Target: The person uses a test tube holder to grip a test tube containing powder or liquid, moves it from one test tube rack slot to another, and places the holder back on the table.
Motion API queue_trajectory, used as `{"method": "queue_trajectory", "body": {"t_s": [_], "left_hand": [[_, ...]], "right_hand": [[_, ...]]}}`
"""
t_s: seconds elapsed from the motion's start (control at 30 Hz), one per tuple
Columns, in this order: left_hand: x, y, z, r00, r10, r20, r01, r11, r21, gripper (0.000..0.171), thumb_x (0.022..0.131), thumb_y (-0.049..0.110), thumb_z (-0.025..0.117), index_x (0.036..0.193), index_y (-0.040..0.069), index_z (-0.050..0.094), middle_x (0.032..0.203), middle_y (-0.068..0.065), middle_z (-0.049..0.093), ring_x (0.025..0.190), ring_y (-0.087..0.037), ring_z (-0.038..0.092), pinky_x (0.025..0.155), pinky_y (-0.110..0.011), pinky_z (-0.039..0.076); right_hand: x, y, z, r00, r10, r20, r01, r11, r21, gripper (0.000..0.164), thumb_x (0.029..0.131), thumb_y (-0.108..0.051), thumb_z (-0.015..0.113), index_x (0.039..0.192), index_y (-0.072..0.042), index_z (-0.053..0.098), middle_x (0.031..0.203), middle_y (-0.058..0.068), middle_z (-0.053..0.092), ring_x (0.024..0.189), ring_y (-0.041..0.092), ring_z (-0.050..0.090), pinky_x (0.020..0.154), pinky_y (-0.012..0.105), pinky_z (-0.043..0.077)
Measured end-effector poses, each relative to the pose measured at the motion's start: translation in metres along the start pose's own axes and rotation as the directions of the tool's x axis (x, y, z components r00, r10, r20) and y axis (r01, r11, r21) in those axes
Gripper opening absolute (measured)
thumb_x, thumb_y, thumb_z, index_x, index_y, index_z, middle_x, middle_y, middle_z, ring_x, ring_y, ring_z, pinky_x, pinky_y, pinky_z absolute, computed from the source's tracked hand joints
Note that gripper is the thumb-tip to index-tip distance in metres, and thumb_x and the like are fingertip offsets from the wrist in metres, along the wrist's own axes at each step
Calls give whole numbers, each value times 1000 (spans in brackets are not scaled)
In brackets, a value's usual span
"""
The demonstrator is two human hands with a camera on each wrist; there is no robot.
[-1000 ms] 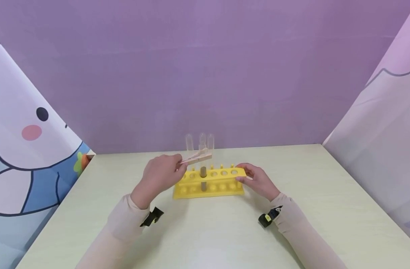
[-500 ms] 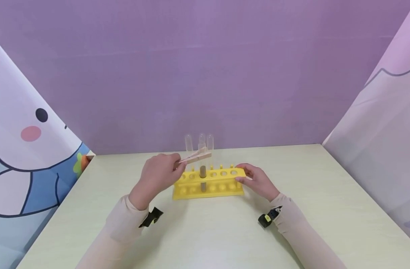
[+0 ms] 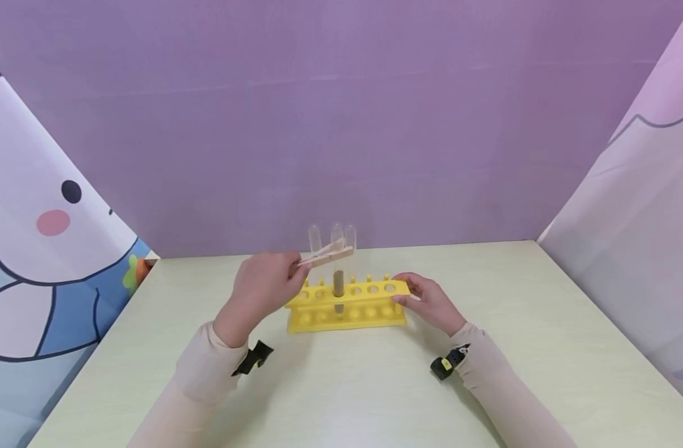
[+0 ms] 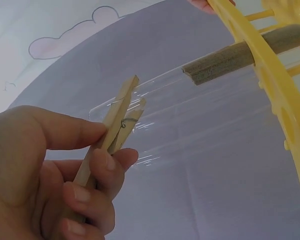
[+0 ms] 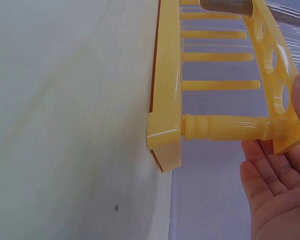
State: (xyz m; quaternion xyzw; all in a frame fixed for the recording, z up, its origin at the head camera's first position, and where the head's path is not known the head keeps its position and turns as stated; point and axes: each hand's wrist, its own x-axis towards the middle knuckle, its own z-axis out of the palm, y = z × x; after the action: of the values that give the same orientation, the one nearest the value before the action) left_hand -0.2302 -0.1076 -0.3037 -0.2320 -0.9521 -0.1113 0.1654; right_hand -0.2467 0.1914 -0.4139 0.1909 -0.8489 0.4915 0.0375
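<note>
A wooden test tube clamp [image 3: 327, 256] is held in my left hand [image 3: 263, 283], thumb on one side and curled fingers on the other. In the left wrist view, the clamp [image 4: 121, 112] lies across the upper part of a clear test tube with dark brown contents [image 4: 220, 62]. That tube [image 3: 338, 283] passes upright through a hole in the yellow test tube rack [image 3: 347, 325]. My right hand [image 3: 429, 303] grips the right end of the rack's upper plate, thumb above and fingers beneath, as the right wrist view shows.
Several clear test tubes [image 3: 315, 238] stand upside down along the back of the rack, near its yellow pegs. The pale table [image 3: 353, 386] ends at a purple backdrop [image 3: 341, 124]. Printed cloth [image 3: 39, 249] hangs at both sides.
My left hand and the clamp have risen slightly. The brown contents of the tube now stand a little higher above the rack's upper plate. My right hand stays at the rack's end.
</note>
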Motion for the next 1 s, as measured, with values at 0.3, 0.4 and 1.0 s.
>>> {"method": "queue_trajectory", "body": {"t_s": [0.3,0.4,1.0], "left_hand": [[0,0,-4,1000,-2,-15,2,1000,5,34,92,26,57,62,15,45,50,5,28,44,-11,23,41,-24,18],[-1,0,-6,999,3,-36,-3,1000,2,35,92,25,58,62,15,44,50,5,28,44,-11,24,42,-24,18],[-1,4,-17,991,41,-125,-38,999,20,34,90,24,61,61,14,46,48,5,29,42,-11,25,40,-24,19]], "right_hand": [[5,24,1,1000,-1,-8,1,1000,7,40,86,-15,68,121,-1,56,120,16,61,110,30,59,97,47,42],[5,23,1,1000,-10,-8,11,1000,13,40,86,-15,69,121,0,56,120,16,61,110,30,59,96,47,42],[-1,-3,0,1000,-12,-10,12,1000,-14,36,87,-3,64,120,9,54,119,26,59,109,37,58,93,50,44]]}}
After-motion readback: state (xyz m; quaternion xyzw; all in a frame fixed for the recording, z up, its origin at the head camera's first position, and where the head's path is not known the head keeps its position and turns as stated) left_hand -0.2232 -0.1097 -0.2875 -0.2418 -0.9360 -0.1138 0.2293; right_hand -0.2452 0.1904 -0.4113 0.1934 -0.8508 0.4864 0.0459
